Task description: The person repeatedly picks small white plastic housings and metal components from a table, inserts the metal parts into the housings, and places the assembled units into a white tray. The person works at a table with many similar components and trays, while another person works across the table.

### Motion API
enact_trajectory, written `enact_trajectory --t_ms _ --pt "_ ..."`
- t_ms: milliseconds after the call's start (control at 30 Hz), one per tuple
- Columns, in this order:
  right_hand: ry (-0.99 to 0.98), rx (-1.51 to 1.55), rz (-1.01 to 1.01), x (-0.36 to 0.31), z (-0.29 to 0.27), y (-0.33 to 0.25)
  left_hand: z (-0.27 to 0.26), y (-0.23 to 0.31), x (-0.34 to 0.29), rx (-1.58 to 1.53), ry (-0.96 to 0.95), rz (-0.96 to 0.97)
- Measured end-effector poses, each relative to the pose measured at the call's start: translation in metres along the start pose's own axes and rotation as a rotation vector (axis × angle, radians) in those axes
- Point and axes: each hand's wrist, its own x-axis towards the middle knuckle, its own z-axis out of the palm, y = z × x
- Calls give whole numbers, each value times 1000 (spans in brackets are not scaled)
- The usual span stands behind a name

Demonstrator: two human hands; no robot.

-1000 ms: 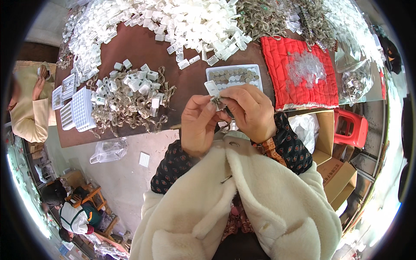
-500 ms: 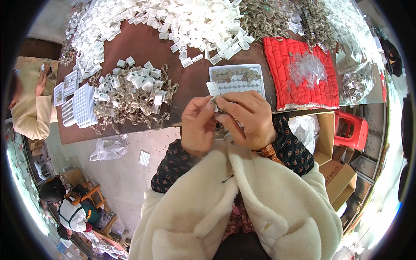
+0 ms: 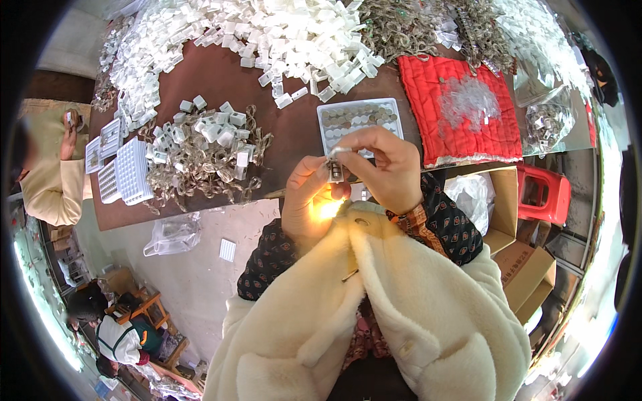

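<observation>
Clock reference: directions are read from the held case, with 12 at the top of the view.
Held case: a small pale case with silvery round parts inside (image 3: 335, 172), at the centre, between the hands and just short of the table edge.
Left hand (image 3: 303, 204): at 8 o'clock, closed on the case, thumb and fingers gripping its side.
Right hand (image 3: 389, 168): at 3 o'clock, fingers bent, fingertips drawn in at the case's upper edge; whether they pinch a part there cannot be told.
Warm glow (image 3: 329, 209): at 6 o'clock, against the left hand; its source is partly hidden.
Pale tray (image 3: 327, 136): at 1 o'clock, near the hands, with dull round discs (image 3: 382, 115) in its upper rows.
Tangled bundle (image 3: 200, 177): at 9 o'clock, strings and small white cases heaped together.
Good handling: the left grip should probably stay firm but light, low on the case, so the silvery parts stay seated; the right fingertips would best press straight and evenly, without levering.
</observation>
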Motion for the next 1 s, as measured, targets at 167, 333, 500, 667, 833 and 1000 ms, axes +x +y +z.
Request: enact_trajectory --t_ms 167,333,500,667,833,1000 --pt "-205 -181 -383 -1 -7 2 3 -1 -4 -5 -31 -16" --pt "-116 -231 -623 1 -1 11 5 -2 -5 -67 -18 -4" --pt "-11 -152 -699 -3 4 19 3 -5 -5 -5 78 -133" --pt "-63 -470 -806 -8 -9 16 4 -8 -7 4 125 -50" --pt "39 -630 -625 -32 -59 14 2 -16 3 135 -52 121" --pt "556 -1164 -262 -43 -129 23 -1 -16 7 146 -43 102"
